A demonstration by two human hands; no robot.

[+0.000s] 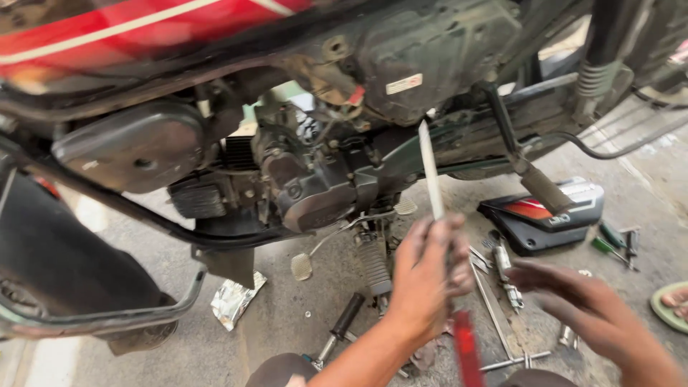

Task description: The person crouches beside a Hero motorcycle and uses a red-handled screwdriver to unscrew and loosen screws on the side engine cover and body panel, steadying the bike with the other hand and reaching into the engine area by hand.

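Silver and crinkly, a torn foil wrapper (236,301) lies flat on the concrete floor (287,322), under the motorbike (301,143) and near its left end. A small white rectangular label (404,84) with a red edge sticks on the dark box part up high in the middle of the bike. A tiny red tab (356,95) sits just left of it. A black side cover (548,211) with a red and silver stripe lies on the floor to the right, close to the kick lever.

The left hand (428,276) comes up from the bottom edge, fingers curled shut around a long screwdriver (433,186). Its grip is closed tight on the tool. The arm bends up from low in the middle. The right hand (584,304) is spread flat and open, palm down, fingers pointing left, holding nothing. It is blurry. It hovers above small metal tools (502,265) scattered on the floor.

The screwdriver has a red handle (466,351) poking down below the fist and a long pale metal shaft going up. Its tip is near the bike's frame, just under the dark box. Green-handled screwdrivers (609,240) lie further right on the floor.
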